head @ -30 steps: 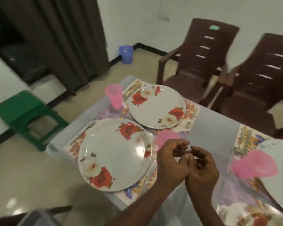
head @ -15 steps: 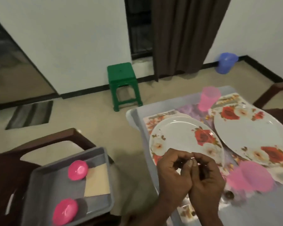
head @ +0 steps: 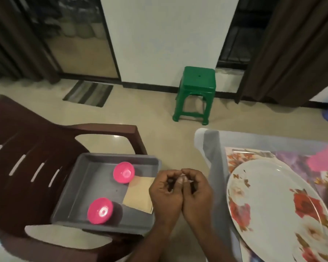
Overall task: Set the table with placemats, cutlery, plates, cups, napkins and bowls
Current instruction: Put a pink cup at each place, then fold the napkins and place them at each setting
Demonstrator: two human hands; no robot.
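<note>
Left to right: brown chair (head: 27, 148) bearing gray tray (head: 80, 186) with 2 pink bowls (head: 123, 172) (head: 100, 210) and tan napkin (head: 140, 194) at its right wall. Left hand (head: 166, 191) and right hand (head: 195, 191) curled, pressed together over bare floor between tray rim and table edge (head: 212, 159); contents unclear. Floral plate (head: 273, 205) on placemat (head: 235, 157) near that edge.

Tray (head: 83, 188) on chair (head: 27, 148) w/ two bowls (head: 123, 172) + napkin (head: 138, 193) inside; table (head: 212, 148) to its right w/ plate (head: 273, 205).
</note>
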